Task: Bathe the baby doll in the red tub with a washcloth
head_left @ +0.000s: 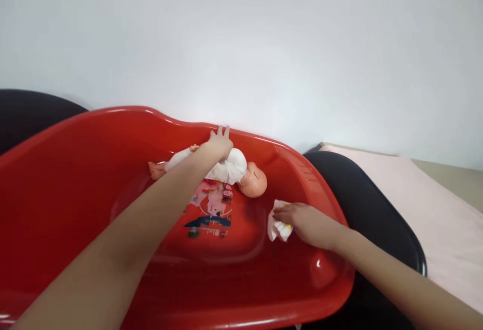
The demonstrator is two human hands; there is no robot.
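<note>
A baby doll in white clothes lies stretched out inside a red plastic tub, along its far wall, head to the right. My left hand is over the doll's torso, fingers apart and reaching toward the tub's far rim; my forearm crosses in front of the doll and hides part of its body. Closed around a crumpled white cloth with pinkish edges and yellow marks, my right hand is low at the tub's right end, apart from the doll's head.
Printed cartoon pictures decorate the tub's floor. Black rounded surfaces, one at the left and one at the right, show beyond the tub. Pale pink fabric lies at the far right. Behind everything rises a white wall.
</note>
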